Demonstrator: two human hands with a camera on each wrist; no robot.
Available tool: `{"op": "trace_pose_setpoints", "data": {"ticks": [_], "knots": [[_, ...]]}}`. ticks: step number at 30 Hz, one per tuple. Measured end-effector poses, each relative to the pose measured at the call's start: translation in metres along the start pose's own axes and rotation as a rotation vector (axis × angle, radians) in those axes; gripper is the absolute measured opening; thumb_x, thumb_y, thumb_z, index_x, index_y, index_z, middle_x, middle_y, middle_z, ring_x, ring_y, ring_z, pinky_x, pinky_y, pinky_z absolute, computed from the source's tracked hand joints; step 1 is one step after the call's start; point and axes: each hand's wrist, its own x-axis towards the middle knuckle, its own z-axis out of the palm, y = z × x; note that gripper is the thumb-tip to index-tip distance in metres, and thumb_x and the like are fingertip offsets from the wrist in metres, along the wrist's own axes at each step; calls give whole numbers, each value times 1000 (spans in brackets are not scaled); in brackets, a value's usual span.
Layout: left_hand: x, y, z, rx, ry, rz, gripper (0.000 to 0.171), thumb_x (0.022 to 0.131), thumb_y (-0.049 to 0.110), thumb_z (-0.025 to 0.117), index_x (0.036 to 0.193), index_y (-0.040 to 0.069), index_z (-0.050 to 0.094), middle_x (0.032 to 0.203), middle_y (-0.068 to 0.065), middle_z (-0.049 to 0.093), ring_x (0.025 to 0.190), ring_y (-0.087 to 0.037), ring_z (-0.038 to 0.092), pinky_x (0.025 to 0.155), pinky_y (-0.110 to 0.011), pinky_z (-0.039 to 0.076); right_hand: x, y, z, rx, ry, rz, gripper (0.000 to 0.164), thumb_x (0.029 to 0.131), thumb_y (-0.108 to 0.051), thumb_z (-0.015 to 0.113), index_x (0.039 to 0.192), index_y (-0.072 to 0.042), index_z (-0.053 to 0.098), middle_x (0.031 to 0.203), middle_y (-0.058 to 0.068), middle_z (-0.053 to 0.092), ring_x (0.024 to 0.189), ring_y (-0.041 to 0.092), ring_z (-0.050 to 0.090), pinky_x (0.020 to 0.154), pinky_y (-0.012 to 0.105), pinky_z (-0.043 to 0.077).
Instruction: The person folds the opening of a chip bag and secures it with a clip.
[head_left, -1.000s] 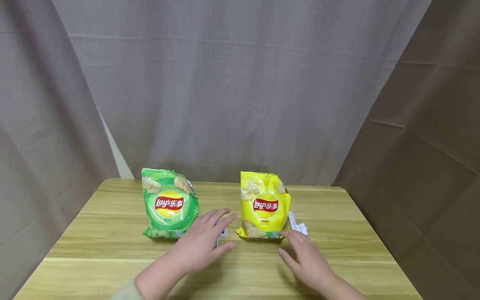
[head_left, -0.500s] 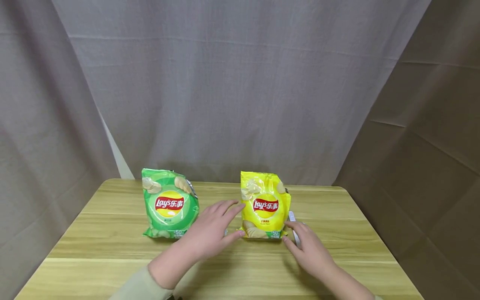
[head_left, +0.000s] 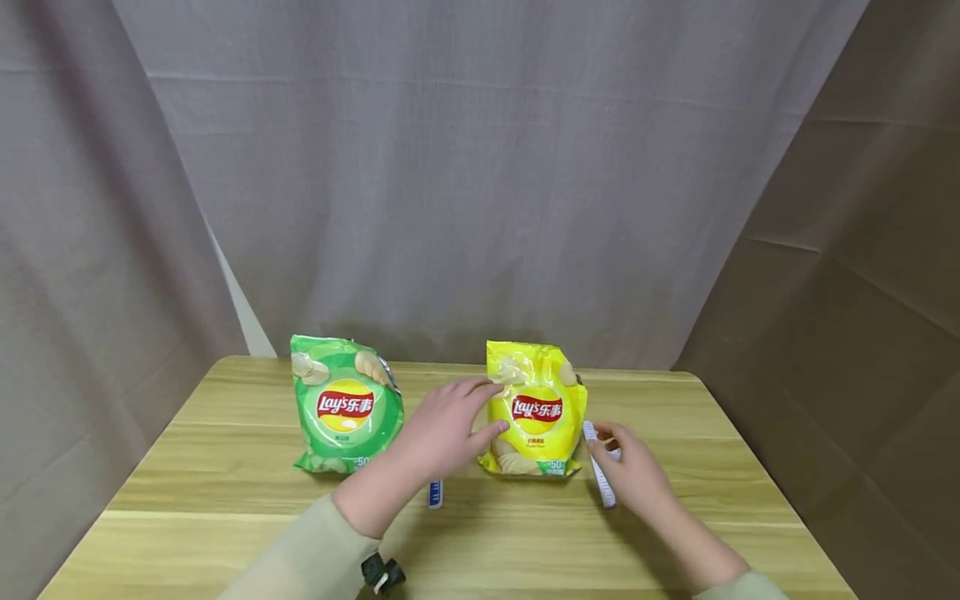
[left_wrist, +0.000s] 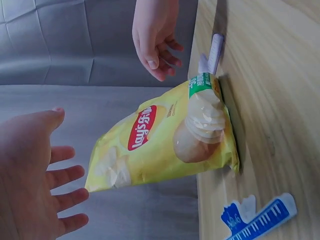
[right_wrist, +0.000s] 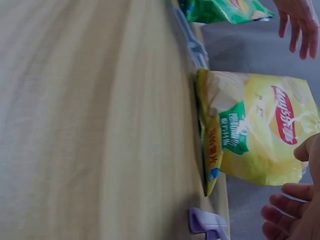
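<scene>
A yellow Lay's chip bag (head_left: 536, 417) stands upright on the table between both hands. My left hand (head_left: 442, 425) is at its left side, fingers extended and thumb spread; in the left wrist view that hand (left_wrist: 35, 175) is by the bag's upper corner, and I cannot tell if it touches. My right hand (head_left: 633, 467) is beside the bag's right edge, fingers loosely bent, holding nothing; the right wrist view shows its thumb and fingers apart near the bag (right_wrist: 265, 125). A pale purple clip-like strip (head_left: 600, 475) lies just under the right hand, partly hidden by it.
A green Lay's bag (head_left: 345, 408) stands at the table's left. A blue and white clip with a piano-key pattern (left_wrist: 265, 220) lies between the bags, mostly hidden by my left arm in the head view. Grey curtains (head_left: 480, 183) hang behind the wooden table (head_left: 202, 483).
My left hand has moved right and up, to the yellow bag's left side. My right hand has risen along the bag's right side, fingers bending more. The bags stay standing where they were.
</scene>
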Motion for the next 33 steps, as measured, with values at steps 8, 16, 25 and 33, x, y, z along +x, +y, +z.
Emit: {"op": "trace_pose_setpoints", "data": {"ticks": [8,16,25,33], "knots": [[29,16,-6,15,67,-30,48,99,46,55,141,22,54,142,0,53,134,-23,45,112,-46,34,14,-2,-8,60,-48,111,42,101,-26,55,131,4,58,119,18,63,100,28,58,81,38,47],[58,25,-3,114,128,-43,47,99,44,57,140,20,55,141,-1,54,131,-25,45,110,-46,34,25,-3,-5,117,-94,192,47,102,-31,52,136,2,55,131,21,58,110,32,56,88,45,47],[86,31,-2,189,77,-93,51,100,45,55,145,22,50,146,3,51,135,-24,42,112,-45,30,31,-4,4,148,-106,210,49,102,-29,51,137,5,52,132,25,56,115,37,54,96,53,44],[107,35,3,180,45,-123,51,100,45,54,146,24,49,143,6,54,132,-23,45,114,-47,25,38,-4,9,152,-102,208,48,101,-29,52,134,5,55,130,25,58,113,37,54,94,52,45]]}}
